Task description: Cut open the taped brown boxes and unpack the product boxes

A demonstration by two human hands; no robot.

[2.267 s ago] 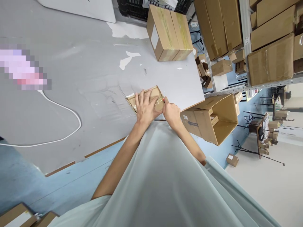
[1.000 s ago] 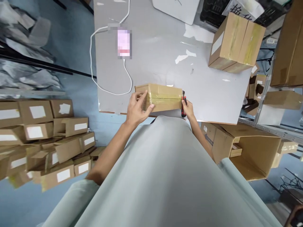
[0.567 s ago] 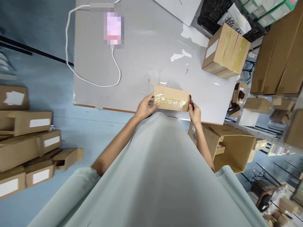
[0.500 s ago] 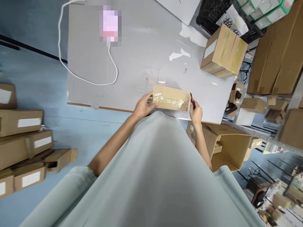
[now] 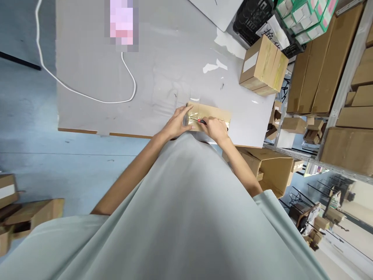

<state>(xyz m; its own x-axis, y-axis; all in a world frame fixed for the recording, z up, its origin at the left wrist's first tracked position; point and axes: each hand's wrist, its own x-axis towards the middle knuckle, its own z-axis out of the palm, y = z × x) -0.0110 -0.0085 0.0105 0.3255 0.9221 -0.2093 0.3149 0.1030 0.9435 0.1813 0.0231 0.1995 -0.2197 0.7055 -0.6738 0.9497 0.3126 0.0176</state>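
A small cardboard box with shiny tape along its top lies near the front edge of the grey table. My left hand grips its left end, thumb at the near side and fingers at the far side. In my right hand is a red and black utility knife, its blade pointing left over the taped top. The blade lies along the tape at the left part of the box; whether it has cut in, I cannot tell. My right hand covers the box's near right part.
A larger taped carton stands at the table's right, by a black crate. A white cable curves across the left side. An open carton sits below the right edge, beside shelving with boxes.
My right hand has moved left with the utility knife, from the box's right end to over its taped top. My left hand remains at the left end. The view has shifted slightly.
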